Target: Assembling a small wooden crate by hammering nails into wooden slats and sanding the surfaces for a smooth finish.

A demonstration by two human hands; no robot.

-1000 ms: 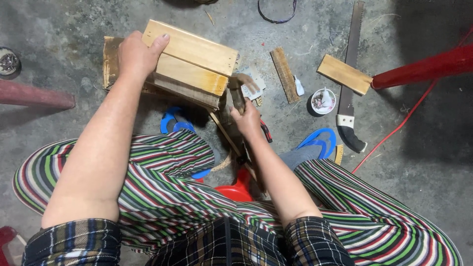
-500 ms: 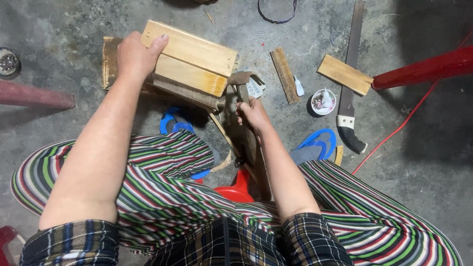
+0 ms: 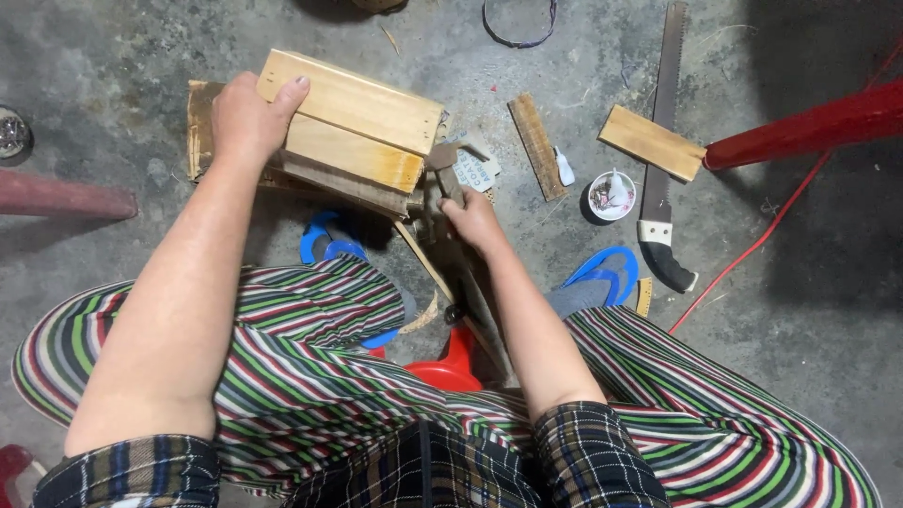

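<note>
A box of pale wooden slats [image 3: 353, 132] stands on the concrete floor in front of my knees. My left hand [image 3: 246, 118] presses down on its top left corner, thumb over the upper slat. My right hand [image 3: 473, 218] is shut on the handle of a hammer [image 3: 442, 165], whose metal head sits against the box's right end. Thin wooden strips [image 3: 442, 273] lean below that hand, between my legs.
A handsaw [image 3: 660, 141] lies at the right over a short wooden block [image 3: 651, 141]. A small white dish of nails [image 3: 609, 195], a narrow wooden strip [image 3: 533, 146], a red pipe [image 3: 809, 127], a red cable [image 3: 752, 249] and blue sandals [image 3: 602, 273] lie nearby.
My right hand has moved the hammer up from near my knee, so its head now meets the box's right end. My left hand has stayed on the box.
</note>
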